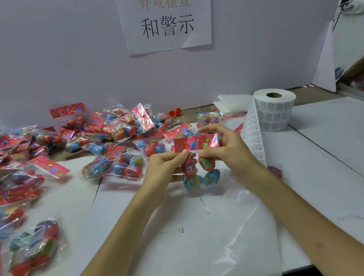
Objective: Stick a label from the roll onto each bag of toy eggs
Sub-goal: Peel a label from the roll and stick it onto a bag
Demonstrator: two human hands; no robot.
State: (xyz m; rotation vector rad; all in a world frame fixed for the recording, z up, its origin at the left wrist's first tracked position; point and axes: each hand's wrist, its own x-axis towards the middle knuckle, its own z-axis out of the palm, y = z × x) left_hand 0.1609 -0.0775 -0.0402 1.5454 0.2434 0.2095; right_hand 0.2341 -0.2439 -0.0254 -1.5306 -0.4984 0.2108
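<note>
Pile of bags [34, 165]: clear bags of toy eggs with red flowered cards, heaped over the left half of the table [333, 145]; those at the left edge are blurred and cut off; whether any carries a label cannot be told.
Left hand [164, 168]: thumb and forefinger pinch the held bag just under its card, on its left side; the other fingers curl behind the film.
Held bag of toy eggs [198, 169]: up off the table between both hands, centre of view; long axis upright; header card [196, 142] on top, lying crosswise; two red eggs above two blue ones.
Right hand [224, 149]: fingers curl over the card's right end, thumb pressed below it; it grasps the bag; no label seen on a fingertip.
Relation for the coming move: the label strip [254, 135] hangs just beside the right wrist, to the right of the bag; the right hand is much the nearer, so I judge it would let go to peel while the left holds the bag.
Label roll [275, 108]: stands on end beyond and right of the hands, well apart from the bag; the strip comes off its left side toward the camera.
Hard to make out: a small white printed scrap [229, 175] under the right palm, label or liner, cannot tell; the label print is unreadable; the spent liner [241, 232] runs off the table's near edge.
</note>
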